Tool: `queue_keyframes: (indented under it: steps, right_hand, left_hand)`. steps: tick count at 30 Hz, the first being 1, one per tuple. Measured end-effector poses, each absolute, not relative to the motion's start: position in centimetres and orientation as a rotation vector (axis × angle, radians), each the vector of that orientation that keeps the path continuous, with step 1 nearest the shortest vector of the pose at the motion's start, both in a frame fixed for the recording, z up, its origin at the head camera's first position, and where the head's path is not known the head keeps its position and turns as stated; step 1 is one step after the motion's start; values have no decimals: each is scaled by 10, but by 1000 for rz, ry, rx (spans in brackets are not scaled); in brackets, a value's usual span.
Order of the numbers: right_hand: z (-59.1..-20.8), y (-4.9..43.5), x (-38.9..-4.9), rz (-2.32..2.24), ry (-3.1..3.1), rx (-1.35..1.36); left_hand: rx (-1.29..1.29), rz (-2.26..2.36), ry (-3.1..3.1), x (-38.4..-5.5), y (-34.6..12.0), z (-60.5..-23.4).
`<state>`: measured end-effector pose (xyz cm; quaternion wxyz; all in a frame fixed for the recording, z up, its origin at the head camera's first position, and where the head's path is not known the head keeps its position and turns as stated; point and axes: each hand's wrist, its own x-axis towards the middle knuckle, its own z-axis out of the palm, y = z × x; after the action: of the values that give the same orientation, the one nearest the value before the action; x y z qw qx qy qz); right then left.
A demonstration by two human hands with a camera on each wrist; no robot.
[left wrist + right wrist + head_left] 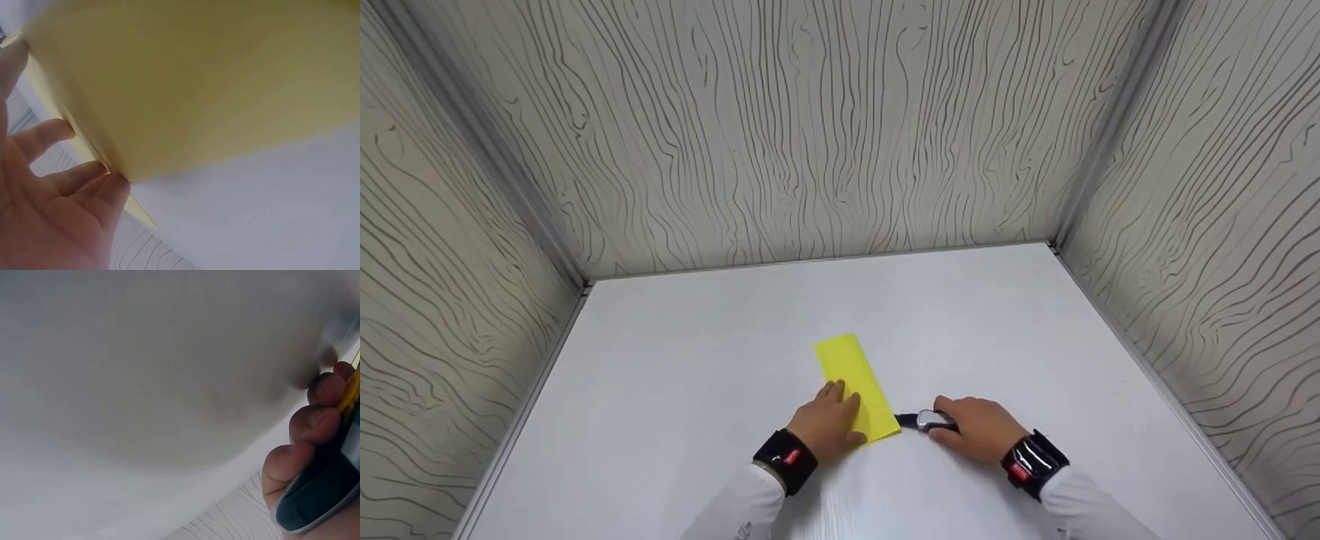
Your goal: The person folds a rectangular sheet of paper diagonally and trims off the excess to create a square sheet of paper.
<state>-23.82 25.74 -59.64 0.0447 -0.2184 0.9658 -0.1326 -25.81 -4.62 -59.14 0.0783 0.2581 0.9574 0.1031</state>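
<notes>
A folded sheet of yellow paper [861, 379] lies aslant on the white table. My left hand [826, 426] rests on its left side with the fingers spread. In the left wrist view, the fingertips [115, 188] press along the long edge of the yellow paper [197, 90], where two layers show. My right hand [981, 427] grips what looks like a stapler [930, 420], black and silver, whose narrow black front meets the paper's lower right edge. The right wrist view shows curled fingers [315, 424] round its dark green, grey-rimmed body [320, 495].
The white table [697, 360] has grey-edged sides. Wood-grain panels [810, 135] stand behind it and on both sides, joined by grey metal posts [1084, 172]. Both wrists wear black straps [787, 459].
</notes>
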Motion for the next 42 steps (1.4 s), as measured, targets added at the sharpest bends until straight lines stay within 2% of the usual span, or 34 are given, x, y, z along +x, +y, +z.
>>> queue_keyframes:
  steps: [16, 42]
  right_hand:
    - [-594, 257, -233, -419, 2942, -694]
    - [-597, 252, -240, -393, 2968, -655]
  left_hand:
    - [935, 170, 2866, -269, -52, -599]
    - [901, 62, 2899, -265, -43, -585]
